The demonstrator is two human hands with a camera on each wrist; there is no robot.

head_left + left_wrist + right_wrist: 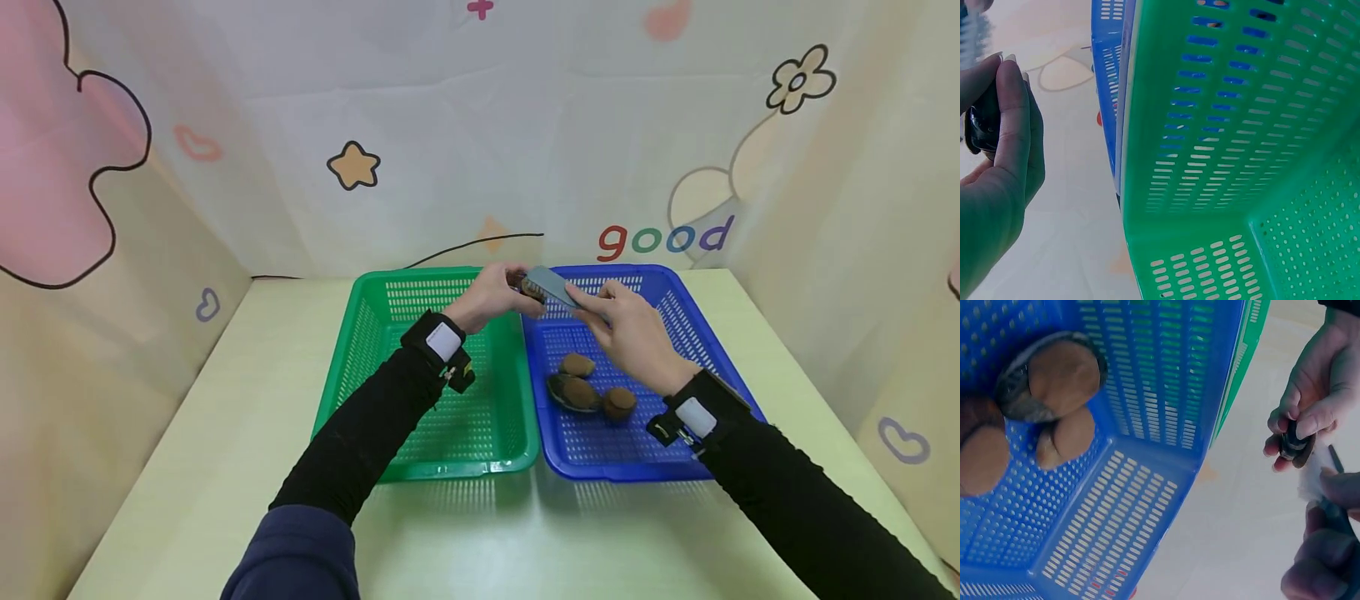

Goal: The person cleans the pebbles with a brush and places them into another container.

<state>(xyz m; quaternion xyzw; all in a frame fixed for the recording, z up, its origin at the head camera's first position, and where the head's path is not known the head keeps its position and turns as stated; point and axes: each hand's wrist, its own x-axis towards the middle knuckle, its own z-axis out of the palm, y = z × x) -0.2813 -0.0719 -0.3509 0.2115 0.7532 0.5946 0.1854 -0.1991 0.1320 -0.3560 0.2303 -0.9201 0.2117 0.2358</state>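
Observation:
My left hand grips a dark abalone between thumb and fingers, above the far edges where the two baskets meet. A grey-blue scrub brush is pinched in my right hand, its bristles turned toward the abalone. In the left wrist view the pale bristles look blurred beside the left fingertips; whether they touch the abalone I cannot tell. Three abalones with brown flesh facing up lie in the blue basket, below the right hand. The held abalone is partly covered by fingers.
A green perforated basket stands on the left, side by side with the blue one on a pale table. Behind it hangs a light printed curtain, which also encloses both sides.

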